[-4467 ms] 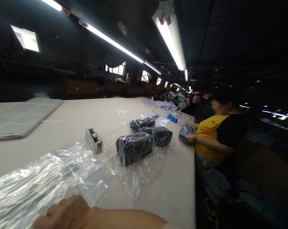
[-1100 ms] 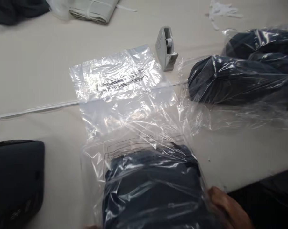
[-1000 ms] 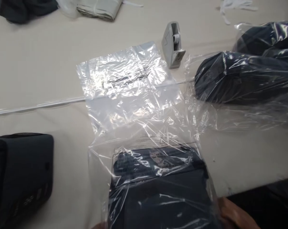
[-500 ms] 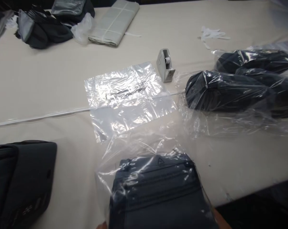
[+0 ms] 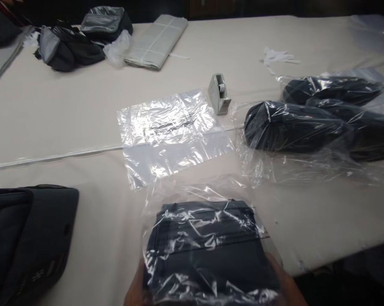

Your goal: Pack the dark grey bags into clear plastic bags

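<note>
A dark navy bag (image 5: 211,259) in a clear plastic bag (image 5: 192,189) is held low in front of me. My left hand (image 5: 135,285) grips its left side, and my right hand (image 5: 285,278) grips its right side. Most of the fingers are hidden behind the bundle. Just beyond it, a flat clear plastic bag (image 5: 176,146) with dark print lies on the table. To the left rests an unwrapped dark bag (image 5: 53,229). Several dark bags in plastic (image 5: 294,127) lie to the right.
A grey tape dispenser (image 5: 218,95) stands mid-table. White gloves (image 5: 278,56) lie at the far right. Farther back on the left are a folded grey sheet bundle (image 5: 156,42), crumpled plastic (image 5: 118,49) and dark grey bags (image 5: 71,46). The table's edge runs along the lower right.
The wrapped bag has tilted, its top edge now showing lower and its plastic more bunched near me. More of both hands shows. My view has tipped slightly upward.
</note>
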Available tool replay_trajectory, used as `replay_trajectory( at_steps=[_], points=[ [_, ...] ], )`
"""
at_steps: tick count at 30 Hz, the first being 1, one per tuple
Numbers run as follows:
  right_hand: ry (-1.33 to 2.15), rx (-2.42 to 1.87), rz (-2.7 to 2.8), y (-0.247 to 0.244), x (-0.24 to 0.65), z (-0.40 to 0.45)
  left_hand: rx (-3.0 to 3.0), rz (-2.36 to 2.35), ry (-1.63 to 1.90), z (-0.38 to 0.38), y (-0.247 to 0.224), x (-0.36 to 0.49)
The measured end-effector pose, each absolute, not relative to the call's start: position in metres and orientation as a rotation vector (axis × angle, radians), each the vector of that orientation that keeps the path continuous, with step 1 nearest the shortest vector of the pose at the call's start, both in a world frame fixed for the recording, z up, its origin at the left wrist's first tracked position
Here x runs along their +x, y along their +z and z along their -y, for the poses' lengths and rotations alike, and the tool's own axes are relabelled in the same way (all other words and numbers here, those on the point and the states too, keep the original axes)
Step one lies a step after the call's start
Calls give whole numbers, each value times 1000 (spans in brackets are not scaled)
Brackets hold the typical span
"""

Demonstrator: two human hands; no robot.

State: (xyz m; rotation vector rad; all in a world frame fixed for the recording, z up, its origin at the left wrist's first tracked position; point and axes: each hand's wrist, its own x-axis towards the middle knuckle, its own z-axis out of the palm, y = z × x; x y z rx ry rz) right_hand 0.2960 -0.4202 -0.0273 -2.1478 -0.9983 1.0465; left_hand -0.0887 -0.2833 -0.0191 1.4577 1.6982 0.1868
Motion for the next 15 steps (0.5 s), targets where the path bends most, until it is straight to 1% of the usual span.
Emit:
replay_trajectory(
  at_steps=[3,5,7,9,12,15],
  points=[
    [853,-2126,1024,-29,284,368,1568,-1751,225,238,-15,-59],
    [708,-2155,1011,-25,282,340,1578,-1847,315,217,-8,-47],
    [560,-2187,965,-21,289,333,1531,-1896,421,214,-3,-47],
    [491,-2215,913,-22,299,347,1452,-1904,460,232,-4,-60],
    [614,-2222,741,-29,309,380,1337,-1898,419,271,-16,-87],
    [859,-2052,491,-28,302,387,1140,-1827,554,288,-20,-96]
  ],
)
